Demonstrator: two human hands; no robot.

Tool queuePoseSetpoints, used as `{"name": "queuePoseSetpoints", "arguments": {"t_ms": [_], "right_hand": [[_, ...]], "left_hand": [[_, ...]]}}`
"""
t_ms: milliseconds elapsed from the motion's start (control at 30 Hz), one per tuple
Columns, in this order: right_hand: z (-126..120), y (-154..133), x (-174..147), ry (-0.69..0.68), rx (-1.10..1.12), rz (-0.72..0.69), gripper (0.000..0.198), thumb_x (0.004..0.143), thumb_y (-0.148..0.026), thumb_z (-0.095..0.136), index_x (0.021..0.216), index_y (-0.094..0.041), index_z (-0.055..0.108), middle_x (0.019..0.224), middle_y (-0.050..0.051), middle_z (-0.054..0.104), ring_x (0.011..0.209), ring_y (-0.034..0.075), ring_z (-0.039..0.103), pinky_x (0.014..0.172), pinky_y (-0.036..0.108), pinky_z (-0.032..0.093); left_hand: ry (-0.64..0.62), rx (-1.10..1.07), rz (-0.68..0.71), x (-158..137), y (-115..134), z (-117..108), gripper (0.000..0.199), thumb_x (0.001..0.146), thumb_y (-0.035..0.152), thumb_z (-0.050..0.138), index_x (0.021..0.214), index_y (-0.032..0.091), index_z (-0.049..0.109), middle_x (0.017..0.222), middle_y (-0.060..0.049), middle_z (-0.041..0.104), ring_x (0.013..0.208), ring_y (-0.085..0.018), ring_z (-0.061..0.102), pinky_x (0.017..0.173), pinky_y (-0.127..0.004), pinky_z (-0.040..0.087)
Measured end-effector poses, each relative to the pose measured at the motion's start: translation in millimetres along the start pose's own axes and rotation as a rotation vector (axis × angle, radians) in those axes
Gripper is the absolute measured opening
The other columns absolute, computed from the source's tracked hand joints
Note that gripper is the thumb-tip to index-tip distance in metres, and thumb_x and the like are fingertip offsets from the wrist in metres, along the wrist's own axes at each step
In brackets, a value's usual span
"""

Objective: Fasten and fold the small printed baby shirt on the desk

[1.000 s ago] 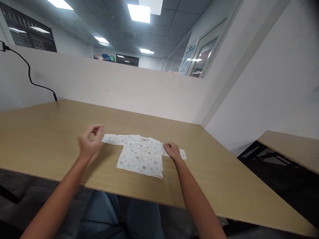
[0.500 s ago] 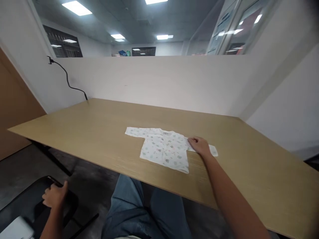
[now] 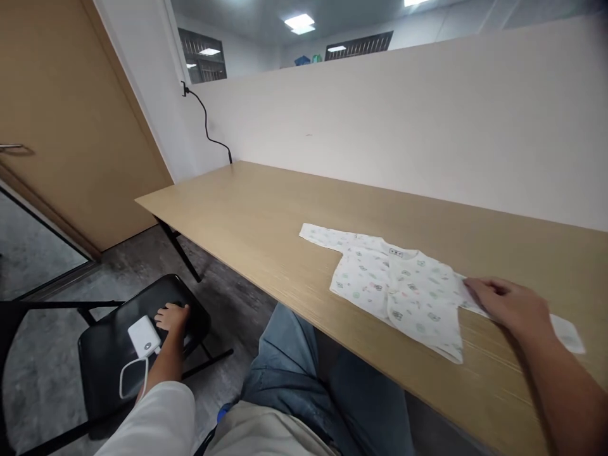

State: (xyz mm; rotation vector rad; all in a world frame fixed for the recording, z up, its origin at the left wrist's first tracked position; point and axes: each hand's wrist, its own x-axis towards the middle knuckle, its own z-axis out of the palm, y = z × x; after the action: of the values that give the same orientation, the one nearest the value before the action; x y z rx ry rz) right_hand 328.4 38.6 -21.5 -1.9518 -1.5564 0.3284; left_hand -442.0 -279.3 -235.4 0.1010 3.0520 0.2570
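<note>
A white long-sleeved baby shirt (image 3: 394,285) with small printed figures lies spread flat on the wooden table (image 3: 285,190). Its neck points toward the wall. My right hand (image 3: 517,307) rests on the sleeve at the right, fingers curled together against the cloth; the cuff shows beyond the wrist. Down to the left, my left hand (image 3: 171,316) lies on the black chair seat (image 3: 107,354), palm down with fingers apart. Any object under that palm is hidden. Beside it sits a white power bank (image 3: 144,337) with a white cable (image 3: 122,380).
A black gooseneck holder (image 3: 208,123) rises at the table's far left corner. Behind the table runs a white wall (image 3: 380,126) with a window above it. A wooden door (image 3: 71,114) stands at the left. The chair is close to the table's front edge.
My view has swung left and down, bringing the chair and power bank into fuller sight. My left hand has gone from a curled grip to lying on the seat. My right hand stays on the sleeve.
</note>
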Motion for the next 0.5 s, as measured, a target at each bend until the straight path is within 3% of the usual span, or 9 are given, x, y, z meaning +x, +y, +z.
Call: {"name": "queuePoseSetpoints", "arguments": {"t_ms": [167, 367, 500], "right_hand": [[1.0, 6.3, 5.1, -0.016, -0.027, 0.035, 0.013, 0.068, -0.043, 0.069, 0.065, -0.031, 0.072, 0.086, 0.014, 0.073, 0.075, 0.029, 0.056, 0.076, 0.045, 0.037], [1.2, 14.8, 9.1, -0.026, -0.058, 0.001, 0.020, 0.069, -0.045, 0.069, 0.076, -0.029, 0.078, 0.090, 0.017, 0.074, 0.078, 0.029, 0.058, 0.075, 0.047, 0.035], [9.9, 35.3, 10.2, 0.031, -0.062, -0.135, 0.031, 0.074, -0.057, 0.067, 0.084, -0.031, 0.081, 0.093, 0.018, 0.076, 0.080, 0.029, 0.060, 0.072, 0.047, 0.037]], "left_hand": [[-0.140, -0.013, -0.060, 16.5, -15.5, -7.9, 0.080, 0.077, 0.062, 0.056, 0.136, 0.008, 0.050, 0.145, -0.031, 0.045, 0.136, -0.046, 0.044, 0.100, -0.051, 0.045], [-0.220, 0.031, 0.089, 34.3, -31.8, -18.7, 0.076, 0.071, 0.064, 0.064, 0.124, 0.010, 0.065, 0.136, -0.028, 0.058, 0.122, -0.043, 0.060, 0.087, -0.043, 0.054], [-0.265, 0.078, 0.220, 43.7, -35.4, -22.7, 0.062, 0.071, 0.063, 0.067, 0.109, 0.013, 0.072, 0.119, -0.023, 0.071, 0.113, -0.039, 0.067, 0.083, -0.040, 0.056]]}}
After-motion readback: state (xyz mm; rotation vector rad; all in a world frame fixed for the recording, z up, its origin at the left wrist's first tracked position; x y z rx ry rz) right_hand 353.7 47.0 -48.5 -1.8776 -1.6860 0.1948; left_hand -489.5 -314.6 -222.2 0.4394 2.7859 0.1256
